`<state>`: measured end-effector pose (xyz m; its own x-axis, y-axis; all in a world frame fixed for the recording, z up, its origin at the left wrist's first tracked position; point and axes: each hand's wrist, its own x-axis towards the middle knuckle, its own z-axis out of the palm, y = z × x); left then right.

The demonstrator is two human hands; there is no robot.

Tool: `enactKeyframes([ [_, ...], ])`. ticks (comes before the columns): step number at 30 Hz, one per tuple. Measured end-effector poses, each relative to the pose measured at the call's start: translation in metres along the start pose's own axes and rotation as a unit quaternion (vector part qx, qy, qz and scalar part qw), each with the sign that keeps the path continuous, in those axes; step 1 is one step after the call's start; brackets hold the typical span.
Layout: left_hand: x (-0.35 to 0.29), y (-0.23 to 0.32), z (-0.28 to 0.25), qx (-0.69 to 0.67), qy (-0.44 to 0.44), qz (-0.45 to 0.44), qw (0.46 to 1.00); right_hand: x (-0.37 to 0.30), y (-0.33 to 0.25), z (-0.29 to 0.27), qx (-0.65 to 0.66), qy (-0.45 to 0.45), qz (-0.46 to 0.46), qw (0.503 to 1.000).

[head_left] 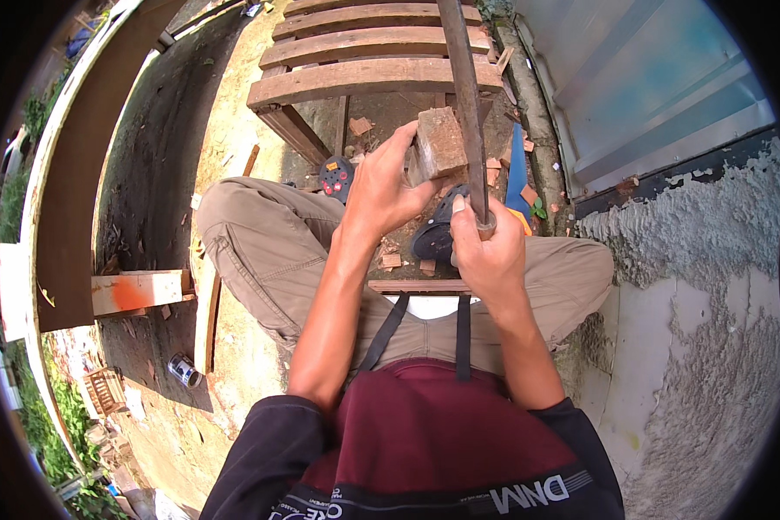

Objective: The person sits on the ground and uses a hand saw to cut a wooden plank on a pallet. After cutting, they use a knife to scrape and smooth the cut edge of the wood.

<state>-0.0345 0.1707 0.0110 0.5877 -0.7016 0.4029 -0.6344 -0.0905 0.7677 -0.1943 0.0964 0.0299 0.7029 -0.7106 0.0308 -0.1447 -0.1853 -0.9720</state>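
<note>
My left hand [388, 186] is closed around the left side and underside of a squared wooden block [442, 141], thumb below and fingers along its side. In my right hand [491, 251] is the grip of a machete [467, 95], its long dark blade pointing up and away from me. A metal collar shows where the blade meets the grip. The blade passes at the right edge of the block; whether they touch I cannot tell. Below the block are a dark shoe [433, 238] and several wood chips [392, 260].
A slatted wooden bench [373, 71] stands ahead. Right of my hands lies a saw with a blue blade [517, 165] and yellow handle. A corrugated metal sheet [641, 78] and rough wall [685, 238] bound the right. A can [184, 370] and timber [206, 321] lie left.
</note>
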Motion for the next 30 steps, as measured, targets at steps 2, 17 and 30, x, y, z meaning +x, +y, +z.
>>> enactKeyframes([
  [2,-0.002,0.015,-0.013,0.016,0.015,0.004,1.0,-0.008,-0.014,0.0,0.059,-0.007,0.02,0.998],
  [17,-0.059,-0.111,0.022,0.016,-0.042,-0.107,0.993,0.007,0.055,0.048,-0.052,-0.079,0.043,0.995],
  [30,-0.074,-0.15,0.051,0.02,-0.047,-0.21,0.976,0.025,0.079,0.055,-0.026,-0.074,0.022,0.997],
])
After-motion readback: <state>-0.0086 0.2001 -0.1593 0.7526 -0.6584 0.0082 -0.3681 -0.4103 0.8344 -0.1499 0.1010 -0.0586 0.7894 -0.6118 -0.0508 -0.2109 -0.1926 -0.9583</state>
